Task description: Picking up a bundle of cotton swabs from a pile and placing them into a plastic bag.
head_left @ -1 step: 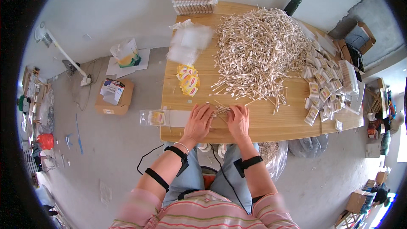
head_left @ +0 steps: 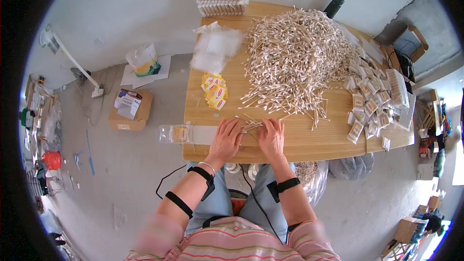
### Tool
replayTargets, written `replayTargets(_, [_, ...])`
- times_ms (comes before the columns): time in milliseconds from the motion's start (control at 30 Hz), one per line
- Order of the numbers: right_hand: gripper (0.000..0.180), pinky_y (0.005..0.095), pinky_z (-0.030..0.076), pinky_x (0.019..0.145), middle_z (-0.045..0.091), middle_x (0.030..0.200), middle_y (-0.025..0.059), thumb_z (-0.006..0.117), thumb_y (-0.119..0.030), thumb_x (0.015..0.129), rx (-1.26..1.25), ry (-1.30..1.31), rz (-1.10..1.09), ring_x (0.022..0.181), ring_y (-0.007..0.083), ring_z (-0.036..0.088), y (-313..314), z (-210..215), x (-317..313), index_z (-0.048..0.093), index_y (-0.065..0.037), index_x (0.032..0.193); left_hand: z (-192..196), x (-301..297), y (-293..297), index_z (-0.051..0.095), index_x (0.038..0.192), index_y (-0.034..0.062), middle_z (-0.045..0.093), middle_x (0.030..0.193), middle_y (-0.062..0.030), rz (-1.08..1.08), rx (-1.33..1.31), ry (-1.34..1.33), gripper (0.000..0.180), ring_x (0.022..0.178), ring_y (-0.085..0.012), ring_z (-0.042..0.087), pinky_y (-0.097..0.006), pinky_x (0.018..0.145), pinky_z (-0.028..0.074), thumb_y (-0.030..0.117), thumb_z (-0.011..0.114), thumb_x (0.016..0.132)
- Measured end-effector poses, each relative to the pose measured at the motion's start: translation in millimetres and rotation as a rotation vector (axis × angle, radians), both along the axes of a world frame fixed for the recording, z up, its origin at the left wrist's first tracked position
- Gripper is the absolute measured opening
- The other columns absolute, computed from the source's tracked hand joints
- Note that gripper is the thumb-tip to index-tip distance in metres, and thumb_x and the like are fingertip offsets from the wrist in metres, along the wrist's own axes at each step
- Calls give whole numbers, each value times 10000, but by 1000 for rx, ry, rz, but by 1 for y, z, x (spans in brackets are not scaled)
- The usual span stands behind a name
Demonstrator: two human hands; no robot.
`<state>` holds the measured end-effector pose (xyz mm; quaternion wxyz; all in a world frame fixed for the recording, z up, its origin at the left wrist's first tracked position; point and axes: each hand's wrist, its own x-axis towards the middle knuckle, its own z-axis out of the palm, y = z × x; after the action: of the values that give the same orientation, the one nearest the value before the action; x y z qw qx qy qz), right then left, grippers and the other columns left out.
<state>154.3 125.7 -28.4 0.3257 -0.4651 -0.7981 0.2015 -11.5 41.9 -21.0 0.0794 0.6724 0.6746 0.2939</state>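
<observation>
Before the large heap of white-tipped wooden swabs point(head_left: 297, 58), our left hand point(head_left: 227, 137) and right hand point(head_left: 271, 137) grasp one small loose swab bunch point(head_left: 251, 126).

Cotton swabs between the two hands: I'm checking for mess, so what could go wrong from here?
The swabs between the left hand and right hand lie at crossing angles, so some might slip out. The swab pile has loose strays at its near edge that a hand could scatter. The clear bag juts past the left edge of the table and might get knocked off.
</observation>
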Motion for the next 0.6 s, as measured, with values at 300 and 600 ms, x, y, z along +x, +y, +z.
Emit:
replayTargets(300, [256, 444, 448, 861, 569, 1031, 114, 654, -24, 764, 26, -18, 58, 983, 345, 516, 4, -3, -2, 655, -61, 1017, -3, 0, 0, 575, 1159, 66, 556, 1192, -99, -8, 55, 2, 295, 1178, -289, 496, -477, 1108, 319, 166, 603, 882])
replayTargets(600, [266, 438, 451, 862, 566, 1025, 117, 680, -49, 761, -4, -25, 62, 975, 347, 517, 9, 2, 8, 651, -65, 1025, -7, 1, 1, 587, 995, 85, 570, 1119, -73, 3, 103, -20, 148, 1126, -267, 524, -470, 1104, 330, 149, 618, 865])
